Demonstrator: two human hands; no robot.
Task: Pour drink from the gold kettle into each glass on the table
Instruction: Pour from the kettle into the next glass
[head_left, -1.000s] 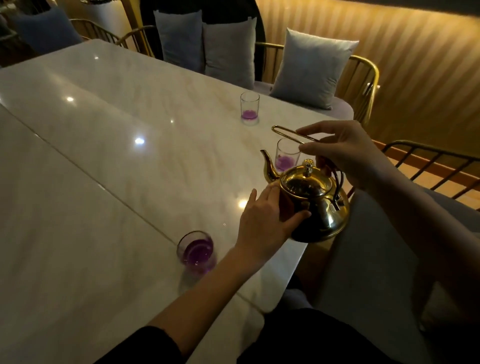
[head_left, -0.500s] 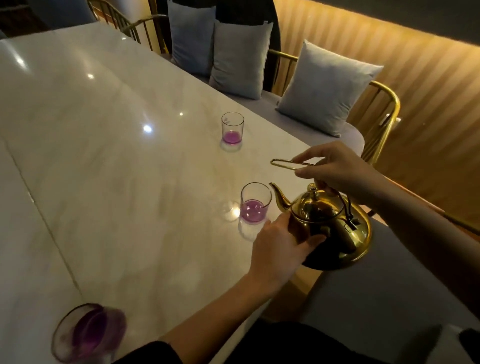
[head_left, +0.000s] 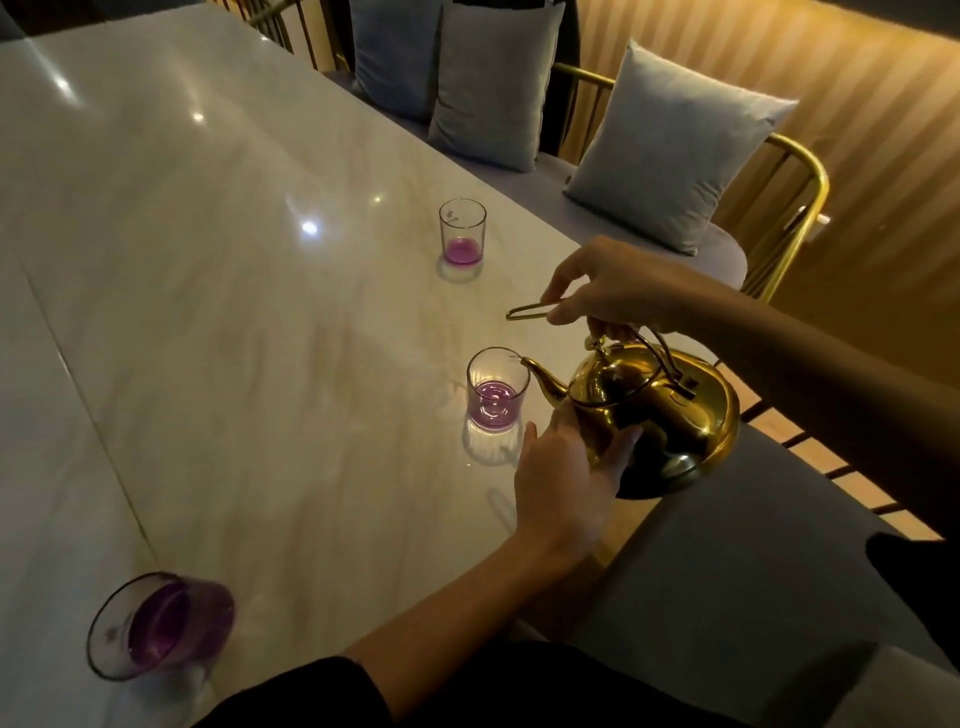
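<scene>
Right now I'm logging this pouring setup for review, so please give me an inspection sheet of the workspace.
Surface: glossy marble table, no spills seen.
Job's things: gold kettle tilted, spout at middle glass; far glass and near glass hold purple drink.
Clutter: nothing seen.
Grippers: right hand holds the handle; left hand steadies the kettle body.
Cables: nothing seen.
Surroundings: grey cushions, gold-framed bench.

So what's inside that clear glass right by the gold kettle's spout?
The clear glass holds shallow purple drink at its bottom. The gold kettle stays lidded, its contents hidden.
</scene>
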